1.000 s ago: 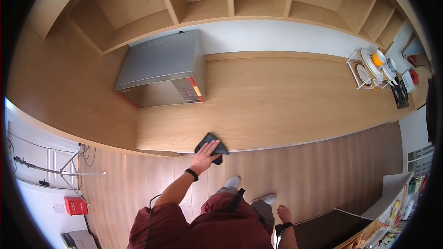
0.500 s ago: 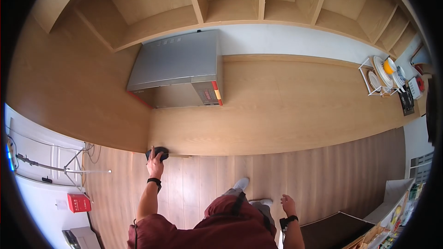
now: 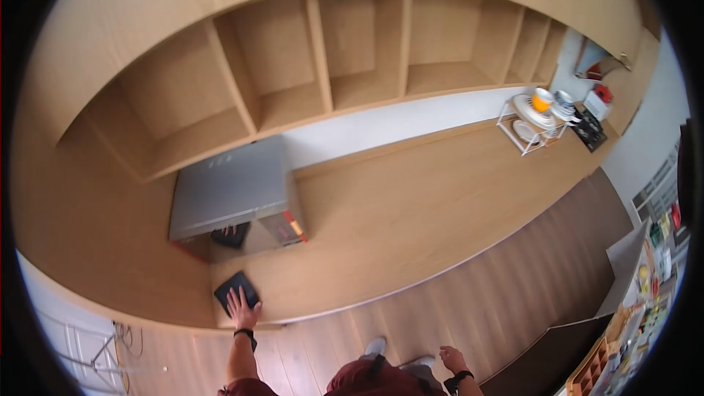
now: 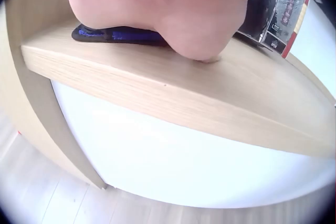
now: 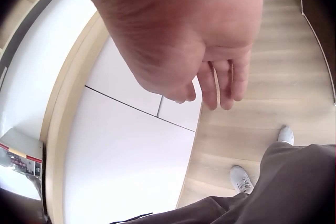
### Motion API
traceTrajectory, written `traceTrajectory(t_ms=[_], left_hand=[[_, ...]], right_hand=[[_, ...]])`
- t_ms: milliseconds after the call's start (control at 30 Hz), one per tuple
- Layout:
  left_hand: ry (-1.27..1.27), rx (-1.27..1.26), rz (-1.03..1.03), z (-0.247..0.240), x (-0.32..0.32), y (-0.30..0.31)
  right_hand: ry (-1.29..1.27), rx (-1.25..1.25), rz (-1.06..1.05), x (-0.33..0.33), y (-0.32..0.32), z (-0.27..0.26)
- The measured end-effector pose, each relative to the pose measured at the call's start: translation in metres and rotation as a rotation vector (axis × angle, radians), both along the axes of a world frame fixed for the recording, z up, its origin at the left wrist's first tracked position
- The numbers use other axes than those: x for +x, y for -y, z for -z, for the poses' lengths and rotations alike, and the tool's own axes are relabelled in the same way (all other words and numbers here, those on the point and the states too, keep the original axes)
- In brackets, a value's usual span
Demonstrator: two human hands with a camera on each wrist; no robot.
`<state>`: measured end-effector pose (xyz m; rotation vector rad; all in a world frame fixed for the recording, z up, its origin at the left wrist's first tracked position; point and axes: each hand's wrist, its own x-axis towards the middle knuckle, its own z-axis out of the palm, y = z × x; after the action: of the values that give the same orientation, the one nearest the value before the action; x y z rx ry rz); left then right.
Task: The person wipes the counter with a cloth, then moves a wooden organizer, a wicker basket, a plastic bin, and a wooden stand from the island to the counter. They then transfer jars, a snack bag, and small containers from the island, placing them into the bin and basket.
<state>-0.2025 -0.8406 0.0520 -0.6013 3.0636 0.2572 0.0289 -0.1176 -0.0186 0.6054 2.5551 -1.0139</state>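
The dark cloth (image 3: 229,286) lies flat at the near left end of the wooden counter (image 3: 411,205). It sits close to the front edge and just in front of the grey appliance (image 3: 227,189), whose glossy door shows a dark reflection of it. The left hand (image 3: 242,308) rests on top, palm down, with its fingers straight and spread, pressing rather than pinching. In the left wrist view the cloth shows as 1 thin dark layer squashed between palm and board.

The right hand (image 5: 178,29) hangs at the person's side, above the floor and well apart from the counter. Its fingers are loose and slightly bent, and it holds nothing.

Judging by how flat it lies, the cloth is probably light, soft and limp, with no stiffness of its own. It would slide easily over the smooth wood under a flat palm. To lift it, a pinch at a free far corner or a bunching of the middle would likely serve, since it would droop from any hold. Nothing about it looks fragile.

At the far right of the counter stands a white dish rack (image 3: 529,123) with plates, and open wooden shelves (image 3: 293,66) run above.
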Motion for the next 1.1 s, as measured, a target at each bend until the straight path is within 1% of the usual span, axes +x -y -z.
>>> traceTrajectory(t_ms=[33, 67, 133, 167, 200, 233, 300, 333, 367, 400, 433, 467, 500, 533, 567, 633, 667, 700, 733, 767, 800, 833, 867, 900, 933, 967, 1000, 1033, 1067, 1100], left_hand=[[0.049, 0.029, -0.062, -0.008, -0.004, -0.008], [0.058, 0.044, -0.077, -0.006, -0.008, -0.01], [0.061, 0.069, -0.1, -0.01, -0.012, -0.007], [0.107, 0.085, -0.099, -0.015, -0.012, -0.006], [0.151, 0.101, -0.1, -0.018, -0.014, -0.008], [0.139, 0.105, -0.104, -0.021, -0.017, -0.01], [0.182, 0.121, -0.141, -0.032, -0.02, -0.013], [0.162, 0.102, -0.16, -0.04, -0.021, -0.021], [0.156, 0.101, -0.157, -0.041, -0.018, -0.031], [-0.018, 0.078, -0.107, -0.042, -0.015, -0.042], [-0.191, 0.054, -0.035, -0.046, -0.015, -0.056], [-0.252, 0.021, 0.065, -0.039, -0.016, -0.068], [-0.307, 0.006, 0.206, -0.033, -0.014, -0.085], [-0.421, 0.065, 0.404, -0.021, -0.016, -0.098], [-0.447, -0.101, 0.577, -0.021, -0.022, -0.122], [-0.183, 0.168, 0.78, -0.033, -0.028, -0.182], [-0.34, 0.226, 0.9, -0.047, -0.029, -0.231], [-0.499, 0.299, 0.988, -0.058, -0.024, -0.28], [-0.489, 0.33, 1.067, -0.06, -0.017, -0.322], [-0.323, 0.633, 1.021, -0.058, -0.013, -0.36], [-0.135, 0.917, 0.947, -0.053, -0.011, -0.391], [-0.099, 1.126, 0.929, -0.026, -0.015, -0.427], [-0.102, 0.613, 1.117, -0.046, -0.001, -0.458], [-0.069, 0.754, 1.247, -0.033, -0.003, -0.487], [-0.006, 0.633, 1.288, -0.057, 0.017, -0.518], [0.109, 0.62, 1.378, -0.079, 0.027, -0.55], [0.179, 0.575, 1.406, -0.066, 0.027, -0.571], [0.247, 0.527, 1.431, -0.053, 0.03, -0.593], [0.254, 0.514, 1.451, -0.051, 0.036, -0.612], [0.278, 0.562, 1.436, -0.053, 0.045, -0.629]], right_hand=[[0.053, -0.06, 0.029, -0.002, 0.004, -0.008], [0.049, -0.105, 0.046, -0.005, 0.004, -0.009], [0.017, -0.192, 0.053, 0.01, -0.003, 0.026], [0.037, -0.215, 0.049, 0.019, -0.01, 0.055], [0.059, -0.113, -0.024, 0.024, -0.012, 0.055], [0.083, -0.012, -0.095, 0.03, -0.012, 0.056], [0.028, 0.112, -0.228, 0.055, -0.014, 0.089], [0.079, 0.105, -0.254, 0.07, -0.024, 0.126], [0.096, 0.053, -0.204, 0.083, -0.031, 0.139], [0.086, 0.062, -0.233, 0.09, -0.038, 0.153], [0.075, 0.071, -0.262, 0.096, -0.042, 0.156], [0.115, 0.041, -0.229, 0.1, -0.043, 0.145], [0.155, 0.013, -0.195, 0.106, -0.045, 0.137], [0.194, -0.014, -0.16, 0.108, -0.045, 0.115], [0.316, -0.015, -0.173, 0.107, -0.043, 0.101], [0.283, -0.017, -0.107, 0.11, -0.04, 0.089], [0.296, -0.028, 0.01, 0.108, -0.035, 0.072], [0.154, 0.031, 0.029, 0.113, -0.033, 0.051], [0.106, 0.035, 0.049, 0.118, -0.032, 0.037], [0.049, 0.044, 0.039, 0.114, -0.04, 0.028], [0.047, 0.047, 0.086, 0.116, -0.042, 0.017], [0.04, 0.009, 0.168, 0.118, -0.043, 0.004], [0.033, -0.033, 0.245, 0.126, -0.047, -0.004], [0.03, -0.042, 0.272, 0.139, -0.053, -0.007], [-0.006, -0.085, 0.354, 0.151, -0.057, -0.007], [-0.045, -0.127, 0.437, 0.163, -0.061, -0.005], [-0.054, -0.135, 0.464, 0.178, -0.065, 0.004], [-0.027, -0.124, 0.544, 0.198, -0.069, 0.012], [0.004, -0.116, 0.62, 0.22, -0.072, 0.022], [0.016, -0.106, 0.677, 0.243, -0.072, 0.03]])
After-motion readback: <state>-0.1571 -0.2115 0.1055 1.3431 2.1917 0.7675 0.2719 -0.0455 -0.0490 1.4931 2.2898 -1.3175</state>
